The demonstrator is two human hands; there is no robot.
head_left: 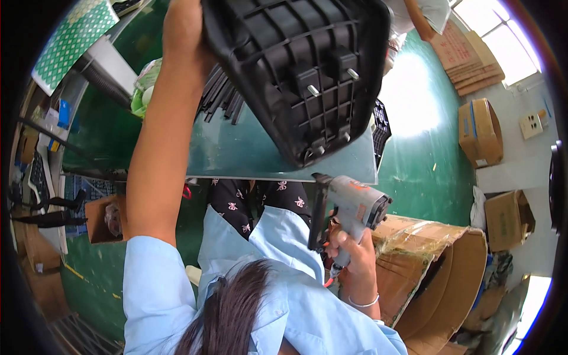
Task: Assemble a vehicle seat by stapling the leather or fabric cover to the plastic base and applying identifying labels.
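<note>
A black plastic seat-like shell (307, 71) is tilted up over the table, its ribbed underside showing with several metal bolt ends sticking out. My left hand (186, 29) grips it at its upper left edge; the fingers are partly hidden behind it. The shell's lower end hangs just above the near table edge. In my right hand (352, 248) is a grey air-powered staple gun (355, 204), held by its handle with my fingers wrapped round it. Its nose points up and left, just below the shell's lower end and apart from it.
Dark thin strips (222, 94) lie on the glass-topped table (248, 157) behind the shell. Another black ribbed part (381, 127) stands past the table's right edge. A large open carton (408, 260) is close to my right, with more cartons (480, 133) along the wall.
</note>
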